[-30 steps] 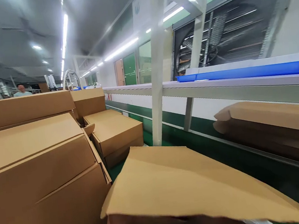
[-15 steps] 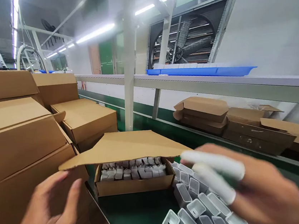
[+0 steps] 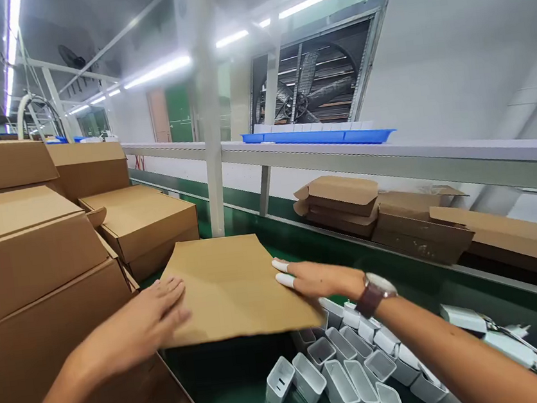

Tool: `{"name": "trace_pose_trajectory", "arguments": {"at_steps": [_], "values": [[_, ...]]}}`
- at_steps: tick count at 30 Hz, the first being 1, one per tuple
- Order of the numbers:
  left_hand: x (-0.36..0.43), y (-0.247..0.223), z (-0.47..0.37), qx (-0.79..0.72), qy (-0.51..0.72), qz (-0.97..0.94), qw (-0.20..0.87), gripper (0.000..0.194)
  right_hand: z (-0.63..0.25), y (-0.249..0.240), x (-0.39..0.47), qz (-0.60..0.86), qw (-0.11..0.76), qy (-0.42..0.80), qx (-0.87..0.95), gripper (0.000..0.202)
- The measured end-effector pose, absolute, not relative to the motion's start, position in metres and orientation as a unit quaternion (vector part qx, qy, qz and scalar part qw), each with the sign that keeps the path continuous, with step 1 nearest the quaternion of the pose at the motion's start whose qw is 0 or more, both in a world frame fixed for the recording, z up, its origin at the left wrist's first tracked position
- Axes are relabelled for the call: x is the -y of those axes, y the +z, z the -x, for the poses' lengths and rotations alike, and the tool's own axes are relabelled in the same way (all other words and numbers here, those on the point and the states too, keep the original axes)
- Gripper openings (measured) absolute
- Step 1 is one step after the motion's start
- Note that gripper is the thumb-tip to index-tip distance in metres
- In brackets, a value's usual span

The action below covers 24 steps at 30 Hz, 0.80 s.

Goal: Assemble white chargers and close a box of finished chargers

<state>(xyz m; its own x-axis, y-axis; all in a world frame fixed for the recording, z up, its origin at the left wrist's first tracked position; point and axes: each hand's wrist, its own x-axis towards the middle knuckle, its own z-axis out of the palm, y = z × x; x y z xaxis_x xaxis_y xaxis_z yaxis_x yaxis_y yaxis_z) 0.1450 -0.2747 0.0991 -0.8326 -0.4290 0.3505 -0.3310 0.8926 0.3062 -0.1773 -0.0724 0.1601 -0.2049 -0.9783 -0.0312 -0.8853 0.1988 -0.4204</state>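
Left hand: your left hand (image 3: 153, 318) lies flat on the near-left part of the box lid (image 3: 232, 283), fingers spread and pressing down, pinching nothing.
Right hand: your right hand (image 3: 319, 278) rests on the lid's right edge, fingers stretched out together; 2 fingertips (image 3: 284, 273) wear white cots, and a wristwatch (image 3: 374, 293) sits on the wrist.
Box position: the brown box sits on the green surface (image 3: 231, 380) in front of you, just beside the stack of closed cartons (image 3: 36, 254) on your left; its body is hidden under the lid.
Lid risk: the near edge overhangs in shadow, so I cannot tell whether the flap is tucked. Uneven pressure could crease the cardboard or leave 1 side sprung up.
Crush risk: if anything inside stands proud, pushing flat could jam it against the lid.
Loose parts: the white chargers (image 3: 331, 369) lie touching one another close under your right forearm; a sweep of that arm could scatter them along the surface.
Crowding: the cartons at your left elbow leave little room, so a sideways shove could nudge the stack.
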Motion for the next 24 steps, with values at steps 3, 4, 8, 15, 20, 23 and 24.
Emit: {"name": "trace_pose_trajectory", "arguments": {"at_steps": [3, 4, 8, 15, 20, 23, 24], "values": [[0.272, 0.077, -0.156, 0.951, -0.081, -0.202, 0.220, 0.078, 0.180, 0.143, 0.064, 0.614, 0.177, -0.128, -0.759, 0.068], [0.274, 0.078, -0.158, 0.949, -0.089, -0.205, 0.221, 0.077, 0.180, 0.143, 0.063, 0.614, 0.181, -0.125, -0.758, 0.070], [0.287, 0.088, -0.167, 0.941, -0.128, -0.214, 0.227, 0.075, 0.172, 0.160, 0.057, 0.617, 0.174, -0.137, -0.755, 0.075], [0.263, 0.046, -0.180, 0.957, 0.017, -0.209, 0.199, 0.094, 0.138, 0.144, 0.035, 0.682, 0.092, -0.029, -0.725, 0.107], [0.259, 0.093, -0.172, 0.969, -0.010, -0.214, 0.126, 0.075, 0.152, 0.149, 0.035, 0.682, 0.099, -0.024, -0.725, 0.090], [0.263, 0.120, -0.172, 0.963, -0.066, -0.234, 0.114, 0.058, 0.168, 0.159, 0.034, 0.682, 0.139, -0.079, -0.714, 0.075], [0.263, 0.121, -0.173, 0.961, -0.076, -0.240, 0.115, 0.056, 0.171, 0.158, 0.032, 0.686, 0.144, -0.095, -0.707, 0.072]]}}
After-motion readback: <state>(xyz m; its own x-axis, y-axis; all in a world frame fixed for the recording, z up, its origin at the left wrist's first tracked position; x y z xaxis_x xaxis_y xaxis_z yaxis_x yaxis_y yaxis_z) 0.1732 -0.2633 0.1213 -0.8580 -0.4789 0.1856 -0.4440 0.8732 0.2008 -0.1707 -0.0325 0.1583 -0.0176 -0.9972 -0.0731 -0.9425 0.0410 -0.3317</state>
